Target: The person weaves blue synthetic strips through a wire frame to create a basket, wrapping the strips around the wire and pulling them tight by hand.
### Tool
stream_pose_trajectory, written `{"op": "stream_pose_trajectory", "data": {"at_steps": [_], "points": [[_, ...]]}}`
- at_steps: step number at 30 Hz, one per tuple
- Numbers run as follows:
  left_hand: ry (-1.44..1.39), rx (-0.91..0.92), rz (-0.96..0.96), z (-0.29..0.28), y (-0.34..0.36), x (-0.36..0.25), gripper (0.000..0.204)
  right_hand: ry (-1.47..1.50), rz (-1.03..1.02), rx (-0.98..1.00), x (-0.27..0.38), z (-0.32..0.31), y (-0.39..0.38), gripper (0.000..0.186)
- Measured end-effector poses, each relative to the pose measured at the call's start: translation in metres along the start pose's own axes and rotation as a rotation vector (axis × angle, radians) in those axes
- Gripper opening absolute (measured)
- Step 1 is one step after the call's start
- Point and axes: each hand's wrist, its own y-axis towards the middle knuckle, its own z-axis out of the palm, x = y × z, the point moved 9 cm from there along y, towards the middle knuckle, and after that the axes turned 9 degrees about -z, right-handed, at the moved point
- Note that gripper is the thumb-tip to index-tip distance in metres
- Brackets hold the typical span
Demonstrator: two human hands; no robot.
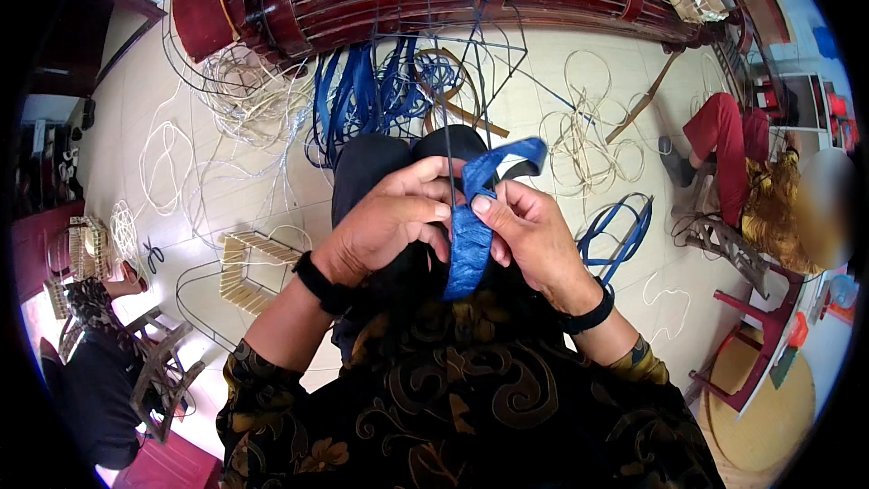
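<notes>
A dark wire frame [434, 23] rises from my lap, with a flat blue strip [464, 263] wound on one of its rods and a loose loop standing up at the top. My left hand [398, 217] has its fingers curled around that rod, thumb beside the strip. My right hand [534, 240] pinches the strip against the rod with its thumb, just under the loop. Both hands are over my knees, in dark trousers [362, 163].
A dark red wooden bench [344, 9] spans the back. Blue strips [348, 100] and pale cord coils [588, 154] lie on the tiled floor, near a woven piece [253, 272]. A seated person in red trousers [715, 136] is right; another person [81, 380] is lower left.
</notes>
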Motion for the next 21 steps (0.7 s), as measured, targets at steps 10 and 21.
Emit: {"op": "stream_pose_trajectory", "data": {"at_steps": [10,21], "points": [[-0.19,0.295,-0.122,-0.008,0.04,0.013,0.028,-0.011,0.134,-0.018,0.001,0.005,0.005,0.023],[-0.369,0.406,0.012,0.003,0.039,0.011,0.015,-0.038,0.154,-0.047,-0.003,-0.004,0.006,0.025]]}}
